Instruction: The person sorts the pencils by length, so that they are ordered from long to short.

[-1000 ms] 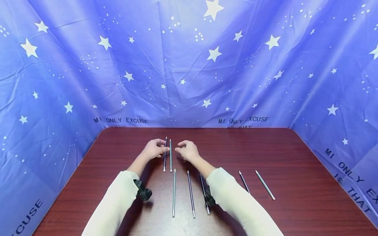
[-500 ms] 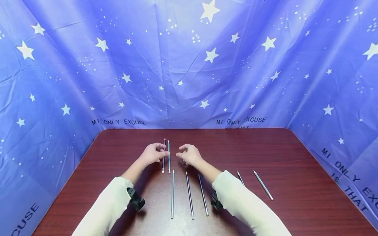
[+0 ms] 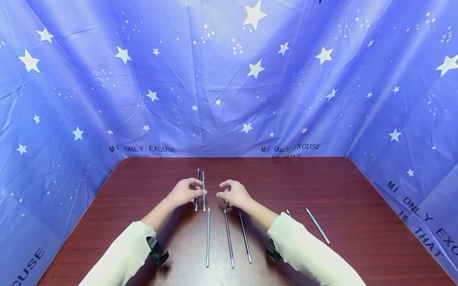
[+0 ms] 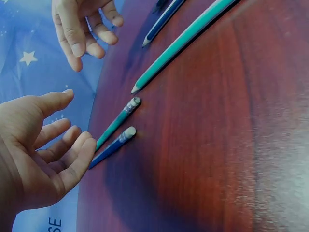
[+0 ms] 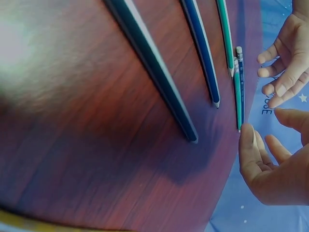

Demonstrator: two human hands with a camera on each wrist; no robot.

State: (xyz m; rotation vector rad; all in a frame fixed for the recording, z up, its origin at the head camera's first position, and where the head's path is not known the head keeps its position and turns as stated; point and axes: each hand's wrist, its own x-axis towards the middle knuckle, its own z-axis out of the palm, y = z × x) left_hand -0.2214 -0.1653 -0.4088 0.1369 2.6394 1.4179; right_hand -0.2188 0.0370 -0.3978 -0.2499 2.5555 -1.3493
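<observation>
My left hand (image 3: 184, 191) hovers over two pencils lying side by side at the back: a green pencil (image 3: 204, 204) and a dark blue pencil (image 3: 196, 205). Its fingers are loosely bent and hold nothing; the left wrist view shows the eraser ends of the green pencil (image 4: 116, 123) and blue pencil (image 4: 114, 147) beyond the fingertips. Facing it, my right hand (image 3: 234, 193) has thumb and fingers apart, with nothing between them. Below the hands lie a green pencil (image 3: 208, 238), a dark blue pencil (image 3: 229, 238) and a dark pencil (image 3: 245, 238), tips pointing away.
On the right, a green pencil (image 3: 317, 225) lies slanted. Beside it a dark pencil tip (image 3: 288, 212) peeks out behind the right sleeve (image 3: 304, 242). A starry blue curtain (image 3: 214, 79) surrounds the reddish-brown wooden table (image 3: 143, 174). Each wrist carries a black camera (image 3: 157, 251).
Both hands have drawn back slightly toward the near edge, and the right hand has shifted a little rightward from the left. The pencils lie as before; the head view has shifted slightly.
</observation>
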